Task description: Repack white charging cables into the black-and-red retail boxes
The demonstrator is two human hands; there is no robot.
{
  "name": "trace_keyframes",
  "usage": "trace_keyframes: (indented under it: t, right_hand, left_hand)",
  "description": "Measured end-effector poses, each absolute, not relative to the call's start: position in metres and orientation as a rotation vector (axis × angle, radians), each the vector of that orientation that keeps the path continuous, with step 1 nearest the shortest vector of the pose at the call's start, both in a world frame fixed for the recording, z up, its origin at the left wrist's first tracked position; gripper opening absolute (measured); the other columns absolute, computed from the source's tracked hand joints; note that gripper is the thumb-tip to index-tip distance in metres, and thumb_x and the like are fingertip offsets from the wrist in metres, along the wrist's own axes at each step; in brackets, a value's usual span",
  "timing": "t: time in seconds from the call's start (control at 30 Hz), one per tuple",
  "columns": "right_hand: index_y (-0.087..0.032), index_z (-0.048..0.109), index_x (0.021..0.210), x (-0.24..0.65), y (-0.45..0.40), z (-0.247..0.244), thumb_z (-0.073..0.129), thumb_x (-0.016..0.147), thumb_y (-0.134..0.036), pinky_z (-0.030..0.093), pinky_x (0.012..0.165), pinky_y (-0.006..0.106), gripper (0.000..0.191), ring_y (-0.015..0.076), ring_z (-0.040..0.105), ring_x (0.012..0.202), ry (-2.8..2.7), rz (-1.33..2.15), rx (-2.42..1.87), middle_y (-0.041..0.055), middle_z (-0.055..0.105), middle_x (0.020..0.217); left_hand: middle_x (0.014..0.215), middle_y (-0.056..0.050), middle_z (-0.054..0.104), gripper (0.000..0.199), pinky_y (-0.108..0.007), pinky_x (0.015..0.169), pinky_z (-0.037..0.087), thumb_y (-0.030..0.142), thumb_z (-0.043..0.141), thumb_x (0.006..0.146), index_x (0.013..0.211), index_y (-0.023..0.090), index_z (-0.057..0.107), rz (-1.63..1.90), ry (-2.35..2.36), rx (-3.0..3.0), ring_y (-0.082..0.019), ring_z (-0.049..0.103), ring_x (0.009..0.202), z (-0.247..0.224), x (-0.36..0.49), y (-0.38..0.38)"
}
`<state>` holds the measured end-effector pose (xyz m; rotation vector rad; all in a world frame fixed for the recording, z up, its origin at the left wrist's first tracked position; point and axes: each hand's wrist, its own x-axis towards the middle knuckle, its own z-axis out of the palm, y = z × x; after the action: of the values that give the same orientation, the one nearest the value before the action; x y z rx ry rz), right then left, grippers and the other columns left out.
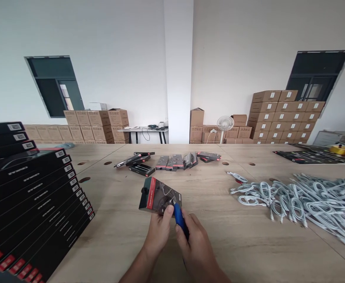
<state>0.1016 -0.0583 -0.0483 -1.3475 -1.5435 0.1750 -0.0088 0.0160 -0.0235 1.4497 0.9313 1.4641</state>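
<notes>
Above the table, my left hand [159, 230] is closed on a small black and red retail box [163, 192], thumb on its printed front. The box is tilted, with a dark round spot on its black end face. My right hand [197, 243] is wrapped round a blue-handled tool [179, 218] with a small metal tip. The tip lies against or just over the box front near my left thumb; I cannot tell whether it touches. My right palm hides part of the handle.
Tall stacks of black boxes [42, 196] stand at the left. Several small boxes [172, 162] lie ahead on the wooden table [125, 236]. Coiled white cables [305, 202] spread over the right side. Flat black packaging [305, 156] lies beyond them. Cartons [278, 116] and a fan [225, 124] stand along the wall.
</notes>
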Motion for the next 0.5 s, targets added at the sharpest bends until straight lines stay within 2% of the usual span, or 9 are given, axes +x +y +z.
trace_keyframes:
  t: [0.2, 0.3, 0.43, 0.5]
  right_hand:
    - [-0.016, 0.062, 0.133, 0.099, -0.056, -0.043, 0.046, 0.096, -0.025, 0.056, 0.075, 0.033, 0.041, 0.0238, 0.071, 0.086, -1.475, 0.188, -1.332, 0.0099, 0.070, 0.098]
    - [-0.017, 0.066, 0.125, 0.098, -0.057, -0.033, 0.048, 0.095, -0.024, 0.055, 0.073, 0.032, 0.036, 0.0240, 0.070, 0.085, -1.477, 0.223, -1.350, 0.0094, 0.070, 0.096]
    - [-0.018, 0.064, 0.130, 0.091, -0.061, -0.020, 0.046, 0.098, -0.024, 0.054, 0.080, 0.032, 0.038, 0.0237, 0.069, 0.094, -1.491, 0.373, -1.286, 0.0103, 0.070, 0.102]
    - [-0.019, 0.064, 0.132, 0.085, -0.064, -0.018, 0.045, 0.098, -0.023, 0.054, 0.082, 0.032, 0.038, 0.0228, 0.069, 0.095, -1.491, 0.440, -1.236, 0.0099, 0.070, 0.103]
  left_hand:
    - [0.107, -0.012, 0.076, 0.048, -0.043, 0.100, 0.052, 0.056, 0.066, 0.082, 0.109, 0.017, 0.072, 1.479, 0.921, 1.602, -0.029, 0.070, 0.105, -0.010, -0.006, 0.010]
    - [0.108, -0.010, 0.076, 0.042, -0.042, 0.104, 0.050, 0.050, 0.070, 0.081, 0.108, 0.018, 0.073, 1.507, 0.939, 1.628, -0.030, 0.069, 0.108, -0.007, -0.007, 0.008]
    - [0.105, -0.009, 0.076, 0.041, -0.043, 0.111, 0.044, 0.050, 0.078, 0.074, 0.101, 0.019, 0.075, 1.583, 0.958, 1.548, -0.032, 0.067, 0.112, -0.006, -0.013, 0.009]
    - [0.106, -0.009, 0.076, 0.042, -0.044, 0.115, 0.040, 0.049, 0.080, 0.072, 0.103, 0.021, 0.075, 1.631, 0.959, 1.515, -0.033, 0.064, 0.117, -0.005, -0.015, 0.010]
